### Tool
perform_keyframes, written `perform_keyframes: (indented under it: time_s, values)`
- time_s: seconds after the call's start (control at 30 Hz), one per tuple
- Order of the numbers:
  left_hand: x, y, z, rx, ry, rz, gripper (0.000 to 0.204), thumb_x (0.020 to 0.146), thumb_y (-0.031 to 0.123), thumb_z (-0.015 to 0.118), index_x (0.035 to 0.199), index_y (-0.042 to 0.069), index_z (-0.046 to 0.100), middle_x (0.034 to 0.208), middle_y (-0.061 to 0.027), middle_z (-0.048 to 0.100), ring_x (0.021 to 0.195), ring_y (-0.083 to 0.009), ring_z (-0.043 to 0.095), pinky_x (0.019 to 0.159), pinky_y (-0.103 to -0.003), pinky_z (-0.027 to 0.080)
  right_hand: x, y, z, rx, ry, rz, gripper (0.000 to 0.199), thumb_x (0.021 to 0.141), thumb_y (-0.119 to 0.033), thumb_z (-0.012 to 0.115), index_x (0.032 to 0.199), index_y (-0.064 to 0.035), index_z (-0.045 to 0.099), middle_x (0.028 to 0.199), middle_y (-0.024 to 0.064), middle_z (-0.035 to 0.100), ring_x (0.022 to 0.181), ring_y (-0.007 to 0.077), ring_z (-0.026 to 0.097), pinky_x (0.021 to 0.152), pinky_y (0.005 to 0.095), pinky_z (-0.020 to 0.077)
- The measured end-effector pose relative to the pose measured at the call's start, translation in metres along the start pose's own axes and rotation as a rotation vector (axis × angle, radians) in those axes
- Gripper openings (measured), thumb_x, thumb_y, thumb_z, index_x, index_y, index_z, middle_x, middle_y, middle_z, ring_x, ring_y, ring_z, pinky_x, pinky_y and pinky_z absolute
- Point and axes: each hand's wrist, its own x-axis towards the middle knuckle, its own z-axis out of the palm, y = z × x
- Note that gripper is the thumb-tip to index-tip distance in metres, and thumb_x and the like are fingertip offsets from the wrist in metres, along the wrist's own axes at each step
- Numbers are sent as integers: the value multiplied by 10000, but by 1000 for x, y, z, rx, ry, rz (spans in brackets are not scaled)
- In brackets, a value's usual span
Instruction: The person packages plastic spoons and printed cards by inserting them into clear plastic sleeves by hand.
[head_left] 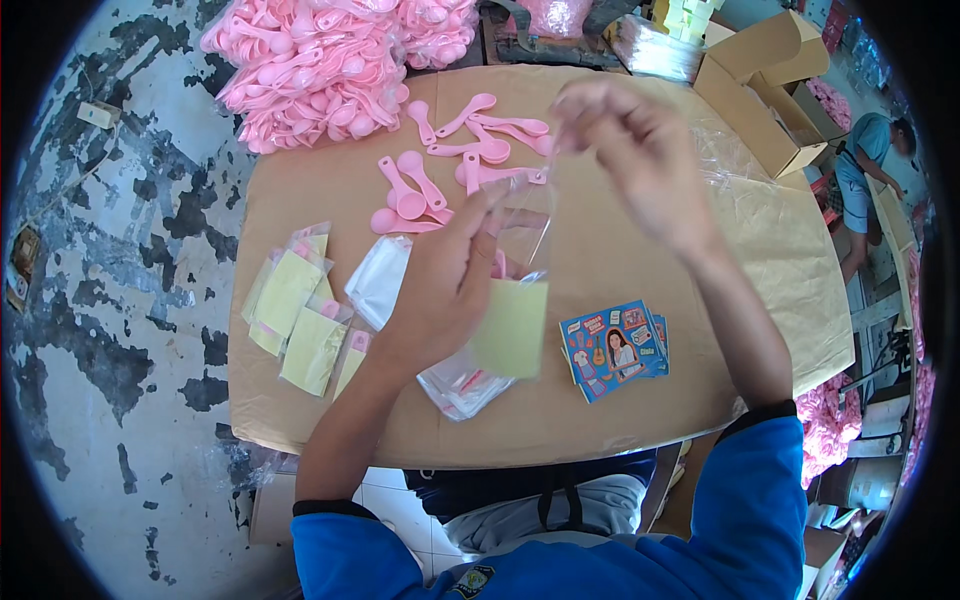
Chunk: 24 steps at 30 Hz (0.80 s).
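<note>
My left hand (440,290) is closed on a clear plastic bag (525,225) above the middle of the table. Inside its lower part is a pale yellow card (518,325), with a bit of pink showing behind it. Beyond the bag's top, my right hand (640,160) is raised and blurred, its fingertips pinched together; a thin clear strand seems to hang from them. Loose pink measuring spoons (480,150) lie just past my left hand. Beneath that hand are white and clear empty bags (378,278), partly hidden by the forearm.
Filled bags with yellow cards (300,290) lie at the left. A stack of blue printed cards (615,350) sits at the right front. Large bags of pink spoons (310,70) stand at the far left, an open carton (755,110) at the far right. Another person (868,160) works beyond it.
</note>
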Motion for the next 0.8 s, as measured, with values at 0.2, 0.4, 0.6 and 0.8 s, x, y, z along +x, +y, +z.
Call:
perform_keyframes:
  time_s: [0.2, 0.4, 0.6, 0.8]
  values:
    - [7, 9, -11, -602, 98, -160, 349, 1059, 197, 309, 1329, 6, 419, 1211, -152, 612, 866, -235, 698, 738, -291, 586, 25, 38, -99, 631, -230, 79, 209, 909, -180, 612, 1060, -42, 656, 791, -12, 615, 687, 69, 530, 631, 238, 445]
    - [13, 0, -10, -647, 214, -210, 382, 1056, 281, 330, 1263, -5, 476, 1193, -180, 630, 841, -258, 710, 674, -308, 601, 7, 142, -121, -1186, -35, -209, 309, 887, -117, 623, 1189, -50, 636, 974, 83, 672, 769, 156, 580, 739, 296, 510]
    - [12, 1, -8, -690, 250, -259, 346, 1049, 263, 377, 1254, 8, 488, 1163, -182, 640, 864, -258, 707, 694, -324, 599, 25, 65, -83, -535, 61, 157, 281, 925, -159, 579, 1157, -12, 640, 995, 50, 696, 821, 146, 624, 784, 300, 512]
    - [13, -1, -12, -678, 340, -208, 349, 1053, 255, 381, 1274, 10, 494, 1151, -153, 641, 959, -198, 671, 774, -314, 572, 1, 15, -5, 156, -230, 67, 375, 974, -274, 566, 1257, -28, 571, 953, 45, 667, 844, 101, 601, 750, 284, 499]
